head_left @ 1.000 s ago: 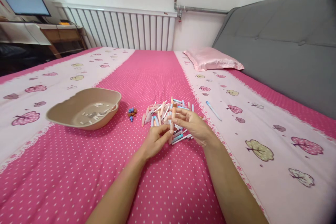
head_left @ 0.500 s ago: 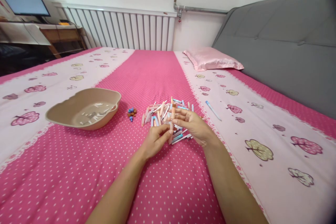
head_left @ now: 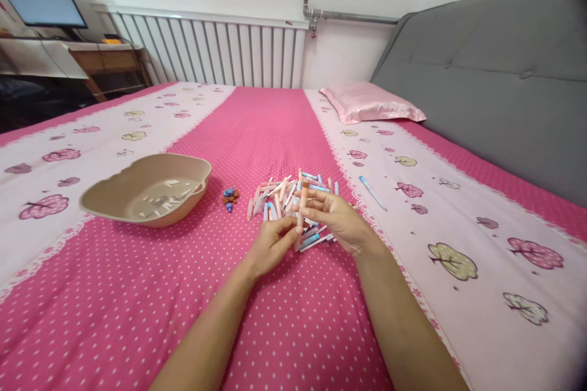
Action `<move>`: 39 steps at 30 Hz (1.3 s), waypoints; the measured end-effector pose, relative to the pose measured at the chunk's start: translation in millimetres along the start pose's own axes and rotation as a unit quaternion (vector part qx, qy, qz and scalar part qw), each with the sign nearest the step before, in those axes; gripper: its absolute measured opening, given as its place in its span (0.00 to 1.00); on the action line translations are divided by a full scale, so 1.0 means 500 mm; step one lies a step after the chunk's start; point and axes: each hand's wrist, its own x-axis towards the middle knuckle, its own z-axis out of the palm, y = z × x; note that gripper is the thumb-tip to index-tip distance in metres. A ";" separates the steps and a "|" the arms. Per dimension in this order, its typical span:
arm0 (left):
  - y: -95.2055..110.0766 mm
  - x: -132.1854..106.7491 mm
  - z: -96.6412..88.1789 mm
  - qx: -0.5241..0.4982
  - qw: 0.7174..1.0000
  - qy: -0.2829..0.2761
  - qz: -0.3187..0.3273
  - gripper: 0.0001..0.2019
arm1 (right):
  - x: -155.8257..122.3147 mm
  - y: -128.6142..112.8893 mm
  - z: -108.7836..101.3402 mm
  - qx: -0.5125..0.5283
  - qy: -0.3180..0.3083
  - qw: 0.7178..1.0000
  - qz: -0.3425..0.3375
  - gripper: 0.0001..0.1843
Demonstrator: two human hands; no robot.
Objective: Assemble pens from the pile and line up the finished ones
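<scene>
Both hands hold one slim pen (head_left: 304,193), pale with an orange-brown upper end, tilted nearly upright. My left hand (head_left: 273,245) pinches its lower part between thumb and fingers. Higher up, my right hand (head_left: 337,217) has its thumb and fingers closed on the barrel. Behind and beneath the hands lies a loose heap of pen parts (head_left: 279,192) in pink, peach, white and light blue, partly hidden by my fingers. To the left of the heap sits a small cluster of blue and brown pieces (head_left: 230,197).
A beige basin (head_left: 103,198) with several small white pieces inside stands on the bed at left. One blue-and-white pen (head_left: 372,192) lies apart on the right. Farther back are a pink pillow (head_left: 371,102), a grey headboard (head_left: 499,67) and a white radiator (head_left: 206,49).
The pen's upper end has tipped very slightly to the right. Both hands keep their hold in nearly the same place, and the surrounding things have not moved.
</scene>
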 end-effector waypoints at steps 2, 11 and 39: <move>0.001 0.000 0.000 -0.001 1.000 0.000 -0.001 0.20 | -0.001 -0.002 0.001 -0.001 0.005 1.000 -0.007 0.22; -0.002 -0.001 -0.001 0.002 1.000 -0.003 -0.002 0.20 | 0.001 0.000 0.000 0.021 0.007 1.000 0.001 0.20; -0.002 0.001 0.007 0.019 0.998 0.049 -0.029 0.18 | 0.007 0.007 0.015 -0.025 0.050 0.998 0.004 0.19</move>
